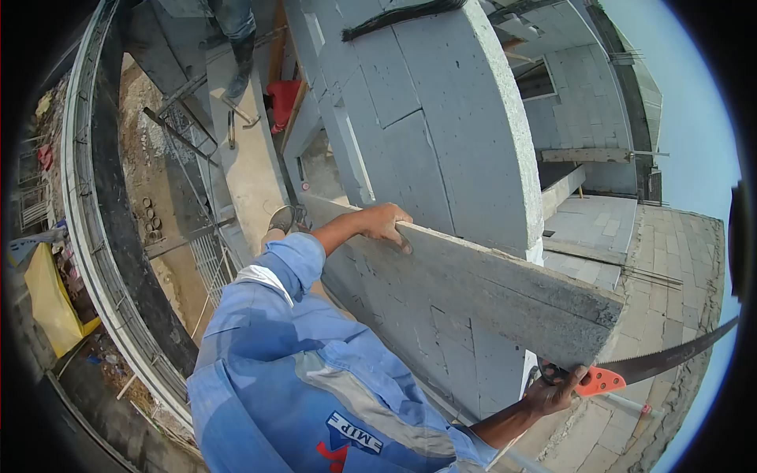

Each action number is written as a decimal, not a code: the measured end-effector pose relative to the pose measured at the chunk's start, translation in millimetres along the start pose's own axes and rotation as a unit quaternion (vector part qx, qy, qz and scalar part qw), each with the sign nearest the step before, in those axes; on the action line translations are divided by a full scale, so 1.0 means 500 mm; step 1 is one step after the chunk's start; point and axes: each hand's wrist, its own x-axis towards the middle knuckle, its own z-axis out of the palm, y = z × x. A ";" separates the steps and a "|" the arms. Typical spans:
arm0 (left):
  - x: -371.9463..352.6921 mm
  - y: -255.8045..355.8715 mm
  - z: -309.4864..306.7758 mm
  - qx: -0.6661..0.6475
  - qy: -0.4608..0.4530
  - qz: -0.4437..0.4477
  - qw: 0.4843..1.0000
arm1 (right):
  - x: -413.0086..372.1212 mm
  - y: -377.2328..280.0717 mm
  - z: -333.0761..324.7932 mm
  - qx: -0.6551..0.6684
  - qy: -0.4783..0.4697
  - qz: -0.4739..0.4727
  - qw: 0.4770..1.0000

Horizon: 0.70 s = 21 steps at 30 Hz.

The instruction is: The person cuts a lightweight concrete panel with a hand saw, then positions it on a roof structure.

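Note:
My left hand (pixel 386 225) grips the upper edge of a long grey concrete panel (pixel 505 280), its fingers over the edge. The panel stands on edge and slants down to the right across the end of a grey block wall (pixel 410 102). At the panel's right end my right hand (pixel 556 392) is closed round the handle of a handsaw (pixel 603 382) with an orange and black grip. The saw's dark, curved blade points up and to the right, away from the panel. Part of the grip is hidden behind my fingers.
A narrow plank walkway (pixel 244 158) runs along the wall on the left, with another person's leg (pixel 236 47) on it and a tool (pixel 231 128) lying there. Steel frames (pixel 185 118) and a long drop to the ground lie beyond. A black strip (pixel 402 17) rests on the wall.

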 end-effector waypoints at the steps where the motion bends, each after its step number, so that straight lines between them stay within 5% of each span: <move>1: 0.007 -0.021 0.004 -0.004 0.017 -0.024 1.000 | -0.002 -0.011 0.052 -0.028 -0.015 -0.015 0.999; 3: -0.024 -0.113 -0.057 -0.005 0.039 -0.061 0.997 | -0.041 0.005 0.220 -0.130 -0.028 -0.035 0.990; 5: -0.010 -0.194 -0.080 -0.036 0.111 -0.065 0.991 | -0.021 0.064 0.222 -0.179 -0.118 -0.013 0.977; 11: 0.050 -0.353 -0.094 0.078 0.166 -0.140 0.973 | -0.036 0.149 0.350 -0.204 -0.156 -0.034 0.966; 13: 0.040 -0.296 -0.127 0.084 0.167 -0.227 0.956 | -0.043 0.170 0.372 -0.221 -0.138 -0.045 0.965; 21: 0.068 -0.231 -0.106 0.058 0.319 -0.281 0.903 | 0.011 0.279 0.573 -0.155 -0.198 -0.064 0.966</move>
